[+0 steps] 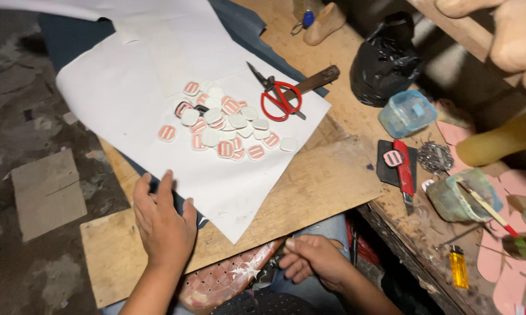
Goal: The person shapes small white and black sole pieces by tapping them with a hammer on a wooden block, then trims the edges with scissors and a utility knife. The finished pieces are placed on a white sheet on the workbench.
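Two hands show in the head view, low in the frame. The left hand [162,224] lies flat, palm down and fingers spread, on the near edge of a white paper sheet [117,99] where it overlaps a wooden board [327,181]; it grips nothing. The right hand [312,259] is curled closed near the person's lap, fingertips pinched on something too small to make out, just beside a pink perforated shoe sole [228,280] that juts out from under the board.

On the paper, well ahead of the left hand, lies a pile of small rounded square badges [222,122], some white, some with pink stripes. Red-handled scissors [280,99] rest beyond the pile, across a dark wooden handle [318,79].

On the table [344,52] to the right sit a black plastic bag [385,58], a blue plastic tub [407,112], a red utility knife [404,169] on a dark pad, a glue pot [461,195] with a brush, and a yellow lighter [458,266].
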### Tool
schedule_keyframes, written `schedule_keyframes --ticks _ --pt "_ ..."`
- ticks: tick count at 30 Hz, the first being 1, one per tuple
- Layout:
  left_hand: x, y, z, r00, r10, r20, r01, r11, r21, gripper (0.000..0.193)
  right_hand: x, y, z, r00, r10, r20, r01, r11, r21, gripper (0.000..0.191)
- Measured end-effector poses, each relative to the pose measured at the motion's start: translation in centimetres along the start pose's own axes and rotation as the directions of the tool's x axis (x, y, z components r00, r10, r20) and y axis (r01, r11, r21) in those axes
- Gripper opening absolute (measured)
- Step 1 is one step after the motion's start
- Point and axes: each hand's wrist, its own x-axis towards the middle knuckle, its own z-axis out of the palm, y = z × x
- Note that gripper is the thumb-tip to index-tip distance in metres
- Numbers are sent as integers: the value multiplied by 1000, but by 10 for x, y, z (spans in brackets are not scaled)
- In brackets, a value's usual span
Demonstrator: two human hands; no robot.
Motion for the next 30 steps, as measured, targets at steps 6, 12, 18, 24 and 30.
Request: schedule_keyframes --ticks 6,12,18,24,30 --pt "-18 19 17 826 389 409 -388 917 -90 54 -33 -26 -56 692 -644 -327 516 758 -400 28" --pt "-20 17 19 807 352 475 -365 928 -67 58 -31 -100 -150 129 -944 -304 -181 279 -943 40" --pt "-17 15 17 805 292 517 -269 956 -121 55 9 -133 -184 312 -752 -580 -449 421 -788 74" --pt "-13 16 9 811 350 468 -288 937 -200 68 19 -135 -184 344 -639 -688 -451 531 -718 74" --pt "-18 14 4 655 363 663 -343 924 -167 107 17 -145 -171 389 -544 -744 -442 598 -669 74"
